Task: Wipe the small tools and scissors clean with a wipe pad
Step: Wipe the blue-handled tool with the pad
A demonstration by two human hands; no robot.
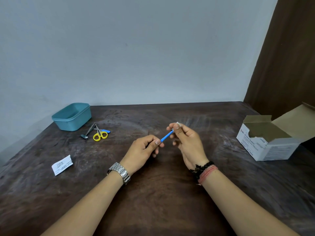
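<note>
A slim blue tool [166, 136] is held in the air over the middle of the dark wooden worktop [153, 193], slanting up to the right between the two hands. The left hand [144, 150] pinches its lower end between thumb and forefinger. The right hand [185, 140] is curled around the upper end, its fingertips pressing a small white wipe pad [178, 123] against the tool. Well to the left lie yellow-handled scissors [100, 134], touching a nail clipper [87, 132] and another blue tool [106, 131]. Just behind them stands an open teal tub [72, 116]. A torn white wrapper [62, 165] lies nearer, on the left. An opened cardboard box [272, 142] sits at the right edge.
</note>
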